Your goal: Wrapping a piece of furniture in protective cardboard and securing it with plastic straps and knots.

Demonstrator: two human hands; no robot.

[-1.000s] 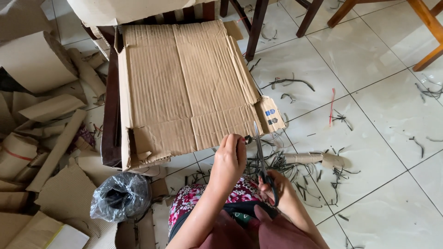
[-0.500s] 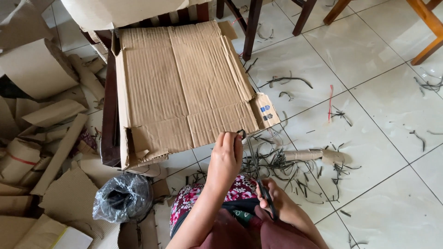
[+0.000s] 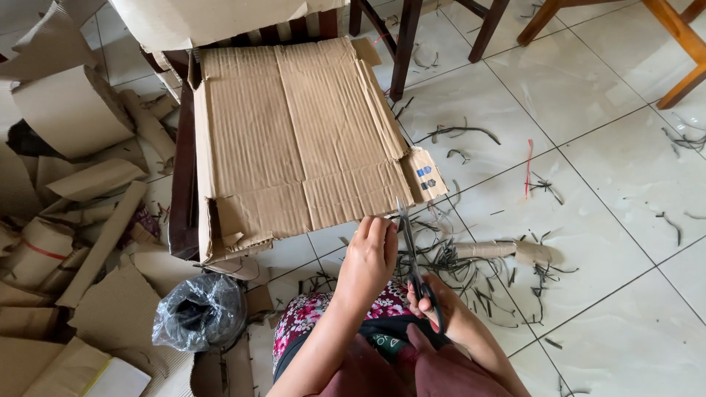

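A large flattened corrugated cardboard sheet (image 3: 294, 132) lies across a dark wooden chair (image 3: 182, 176). My left hand (image 3: 370, 257) rests with its fingertips at the sheet's near edge, and whether it pinches something there is hidden. My right hand (image 3: 434, 298) grips black-handled scissors (image 3: 412, 254). Their blades point up at the near right corner of the sheet, beside a small flap with blue marks (image 3: 426, 175).
Cardboard scraps and rolls (image 3: 66, 184) pile up on the left. A crumpled black plastic bag (image 3: 195, 312) sits by my knee. Thin dark cut strips (image 3: 456, 265) and a cardboard tube (image 3: 507, 251) litter the tiled floor. Wooden chair legs (image 3: 408, 44) stand beyond.
The scissors' blades have moved up against the sheet's near right edge again. My left hand has shifted slightly lower and right along that edge.
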